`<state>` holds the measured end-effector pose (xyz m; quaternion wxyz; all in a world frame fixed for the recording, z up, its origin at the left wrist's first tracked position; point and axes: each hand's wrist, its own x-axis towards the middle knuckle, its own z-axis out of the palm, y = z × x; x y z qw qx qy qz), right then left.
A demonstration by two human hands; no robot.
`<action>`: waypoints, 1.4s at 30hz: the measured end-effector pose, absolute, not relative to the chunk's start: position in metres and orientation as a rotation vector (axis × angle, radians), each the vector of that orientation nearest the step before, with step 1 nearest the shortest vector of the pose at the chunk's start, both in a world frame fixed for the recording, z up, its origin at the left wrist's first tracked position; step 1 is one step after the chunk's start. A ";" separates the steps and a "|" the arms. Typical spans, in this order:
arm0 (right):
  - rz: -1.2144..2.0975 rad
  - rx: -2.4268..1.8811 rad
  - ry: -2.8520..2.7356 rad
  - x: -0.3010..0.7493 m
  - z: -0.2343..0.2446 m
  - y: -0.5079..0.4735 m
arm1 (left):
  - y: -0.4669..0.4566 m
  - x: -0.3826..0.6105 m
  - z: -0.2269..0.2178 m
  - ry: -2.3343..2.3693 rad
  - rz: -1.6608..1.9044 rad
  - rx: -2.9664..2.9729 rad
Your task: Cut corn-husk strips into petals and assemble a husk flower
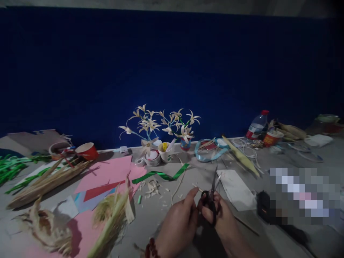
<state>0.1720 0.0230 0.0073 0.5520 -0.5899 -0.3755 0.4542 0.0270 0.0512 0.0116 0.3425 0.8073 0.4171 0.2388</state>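
Observation:
My right hand is closed around the handles of a pair of black-handled scissors, whose parted blades point up and away from me. Close beside it, my left hand is closed with thumb and fingers pressed together. A thin pale bit shows near its fingertips, too small to name. Pale husk scraps and a curled green ribbon lie beyond my left hand. Further back stand handmade flowers with pale narrow petals in small containers. A white card lies to the right of the scissors.
Corn husks and pink paper cover the left side, near an orange paper cup. A light-blue ribbon loop, a red-capped bottle and a black-handled tool lie or stand rightward. A blue panel rises behind.

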 end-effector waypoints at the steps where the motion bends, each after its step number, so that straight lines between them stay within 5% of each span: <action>1: 1.081 -1.374 -0.899 0.174 0.008 0.024 | 0.050 0.026 0.013 1.077 0.631 2.074; 22: 1.354 -1.567 -0.948 0.172 -0.022 -0.027 | 0.052 0.006 0.034 1.232 0.830 1.859; 42: 0.778 -1.575 -0.903 0.263 0.016 0.040 | 0.076 0.073 0.029 1.200 0.432 2.220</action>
